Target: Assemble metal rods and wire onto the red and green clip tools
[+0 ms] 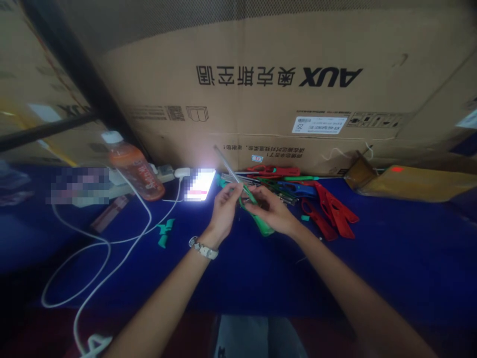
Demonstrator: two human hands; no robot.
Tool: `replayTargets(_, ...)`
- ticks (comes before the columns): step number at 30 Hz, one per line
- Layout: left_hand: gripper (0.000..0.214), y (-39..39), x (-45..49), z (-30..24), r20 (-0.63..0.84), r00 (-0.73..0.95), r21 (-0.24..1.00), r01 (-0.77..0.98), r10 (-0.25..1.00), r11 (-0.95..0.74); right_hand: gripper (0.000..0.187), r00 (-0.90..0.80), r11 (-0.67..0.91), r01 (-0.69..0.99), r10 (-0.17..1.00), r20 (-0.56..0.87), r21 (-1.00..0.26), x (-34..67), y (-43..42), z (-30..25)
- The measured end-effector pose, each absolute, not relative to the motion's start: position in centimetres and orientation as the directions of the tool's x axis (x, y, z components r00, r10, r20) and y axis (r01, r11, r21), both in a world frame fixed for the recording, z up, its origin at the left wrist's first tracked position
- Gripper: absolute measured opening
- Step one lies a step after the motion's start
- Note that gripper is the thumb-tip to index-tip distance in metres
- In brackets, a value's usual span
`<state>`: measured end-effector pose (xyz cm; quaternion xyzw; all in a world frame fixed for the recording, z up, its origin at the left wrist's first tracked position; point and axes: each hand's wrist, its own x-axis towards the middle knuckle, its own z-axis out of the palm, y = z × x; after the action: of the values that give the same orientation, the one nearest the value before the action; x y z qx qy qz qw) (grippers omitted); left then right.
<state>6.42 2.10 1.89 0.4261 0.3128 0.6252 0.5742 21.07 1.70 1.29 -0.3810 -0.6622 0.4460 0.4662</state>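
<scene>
My left hand (224, 205) and my right hand (272, 211) meet over the blue table (391, 248), both closed on one green-handled tool (261, 223). Its thin metal rod (227, 166) sticks up and to the left from my left fingers. The green handle runs down under my right palm. A silver watch (204, 248) is on my left wrist. Just behind my hands lies a pile of red, blue and green handled tools (320, 204).
A lit phone (201, 184) lies left of my hands, with white cables (104, 253) looping across the cloth. An orange drink bottle (132, 169) leans at the left. Small green pieces (164, 232) lie near the cables. A large cardboard box (279, 89) walls the back.
</scene>
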Motion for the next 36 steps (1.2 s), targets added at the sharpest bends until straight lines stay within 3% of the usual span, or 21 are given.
replayTargets(5,0.028,2.2,6.0,1.7,0.165,0.005,0.870,-0.472,0.986,-0.144,0.032,-0.305,0.134,0.066,0.946,0.108,-0.989,21.8,0.7,1.6)
replayTargets(8,0.027,2.2,5.6,1.8,0.194,-0.057,0.873,-0.445,0.979,-0.199,0.029,-0.301,0.119,0.113,0.950,0.080,-0.986,22.1,0.7,2.1)
replayTargets(17,0.025,2.0,5.6,1.7,0.248,-0.122,0.872,-0.405,0.961,-0.276,0.028,-0.242,0.250,0.201,0.949,0.200,-0.947,22.0,0.5,2.2)
replayTargets(27,0.023,2.5,5.0,1.3,0.299,-0.086,0.892,-0.329,0.950,-0.311,0.022,-0.176,0.397,0.328,0.917,0.358,-0.857,22.1,0.4,1.9)
replayTargets(36,0.026,2.3,4.8,2.0,0.261,-0.128,0.892,-0.348,0.957,-0.290,0.017,-0.078,0.445,0.258,0.894,0.441,-0.858,22.2,0.2,2.0)
